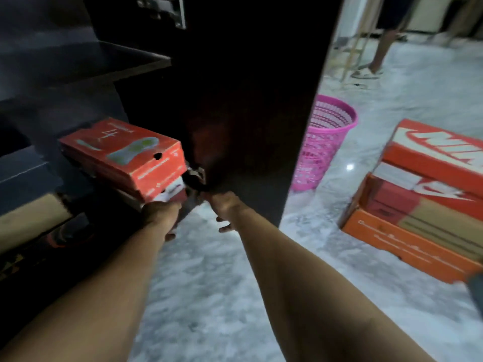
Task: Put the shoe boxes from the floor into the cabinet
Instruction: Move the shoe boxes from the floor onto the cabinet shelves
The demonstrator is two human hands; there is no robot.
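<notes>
A red shoe box (pixel 122 150) with a "4" written on its lid lies on top of a second box (pixel 170 192) with a white and red end. Both sit on a low shelf of the dark cabinet (pixel 78 61), their near ends sticking out past the shelf edge. My left hand (pixel 162 212) touches the near end of the lower box; its fingers are mostly hidden. My right hand (pixel 224 209) hovers just right of the boxes, below the open cabinet door (pixel 248 100), fingers loosely curled and holding nothing. Three more orange and red shoe boxes (pixel 418 205) are stacked on the floor at right.
A pink plastic basket (pixel 324 142) stands on the marble floor (pixel 209 283) just beyond the door's edge. A person's legs (pixel 379 48) and wooden furniture legs are at the far back right. Dark items lie on the cabinet's bottom level at left.
</notes>
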